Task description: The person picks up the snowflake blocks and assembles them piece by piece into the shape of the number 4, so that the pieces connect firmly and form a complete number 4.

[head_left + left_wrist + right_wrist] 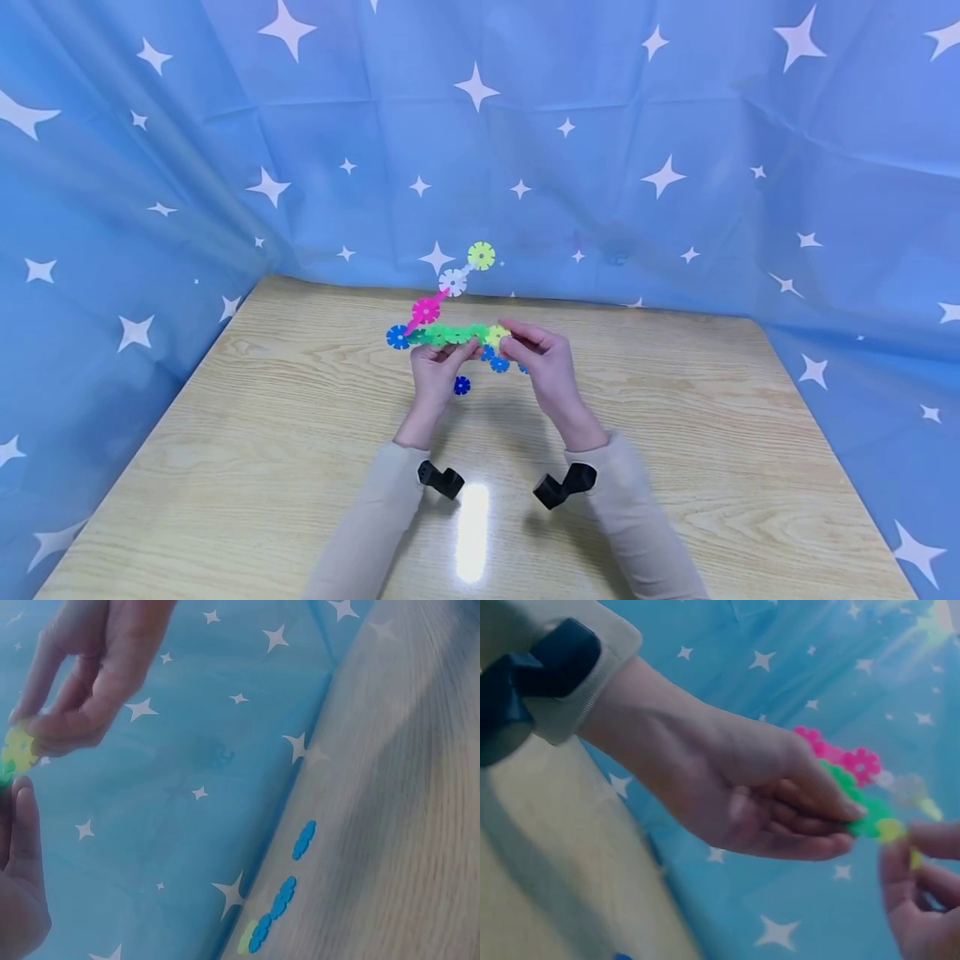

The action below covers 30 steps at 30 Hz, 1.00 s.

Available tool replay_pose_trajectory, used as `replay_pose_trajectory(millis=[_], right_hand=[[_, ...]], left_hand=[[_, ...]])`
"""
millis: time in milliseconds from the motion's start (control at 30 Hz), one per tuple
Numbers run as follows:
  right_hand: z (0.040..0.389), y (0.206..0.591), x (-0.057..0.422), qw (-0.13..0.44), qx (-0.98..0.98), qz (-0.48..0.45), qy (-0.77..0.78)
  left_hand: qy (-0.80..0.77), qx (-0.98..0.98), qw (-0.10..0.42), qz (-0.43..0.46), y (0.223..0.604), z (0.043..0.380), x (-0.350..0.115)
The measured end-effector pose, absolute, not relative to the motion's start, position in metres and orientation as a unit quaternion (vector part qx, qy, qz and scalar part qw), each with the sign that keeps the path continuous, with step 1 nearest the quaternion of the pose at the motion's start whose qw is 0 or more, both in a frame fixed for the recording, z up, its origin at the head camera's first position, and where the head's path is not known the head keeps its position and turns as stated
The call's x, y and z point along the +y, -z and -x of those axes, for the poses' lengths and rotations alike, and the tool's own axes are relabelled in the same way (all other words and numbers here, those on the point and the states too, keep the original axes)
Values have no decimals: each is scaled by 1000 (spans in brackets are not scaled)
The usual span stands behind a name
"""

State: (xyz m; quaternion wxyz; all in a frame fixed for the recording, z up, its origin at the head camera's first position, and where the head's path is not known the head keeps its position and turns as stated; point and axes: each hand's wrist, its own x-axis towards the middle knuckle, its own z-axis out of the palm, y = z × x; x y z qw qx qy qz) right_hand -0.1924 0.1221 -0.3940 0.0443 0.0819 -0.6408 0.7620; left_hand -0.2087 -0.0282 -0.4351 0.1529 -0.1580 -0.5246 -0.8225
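Note:
A chain of notched plastic snowflake discs is held up over the table. Its green row [450,335] is pinched by my left hand [433,379], thumb along the near side. At the row's right end, my right hand [552,371] pinches a yellow disc [496,335], which touches the last green disc; the joint is partly hidden by fingers. A blue disc [398,337] sits at the left end. From there a branch slants up to the right, with pink discs [426,311], white discs [453,282] and a yellow-green disc [482,255] on top.
On the wooden table [247,467] lie a dark blue disc [462,385] below the hands and several blue discs [499,364] partly behind the right hand. A pale yellow disc [245,937] lies beside blue ones. A blue star-patterned curtain [570,192] stands behind.

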Motion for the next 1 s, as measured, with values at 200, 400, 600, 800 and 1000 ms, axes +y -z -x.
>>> replay_pose_trajectory(millis=[200,400,600,800,1000], right_hand=[[195,404,109,72,-522,-54,-848],[195,410,97,151,-520,-51,-839],[196,409,90,192,-531,-65,-823],[198,410,90,177,-543,-74,-818],[201,415,100,129,-585,-73,-798]], left_hand=[[826,-520,163,145,430,206,-25],[830,-512,175,133,427,204,-21],[826,-518,188,121,425,204,-20],[832,-509,190,112,427,206,-22],[828,-515,189,115,430,209,-24]])
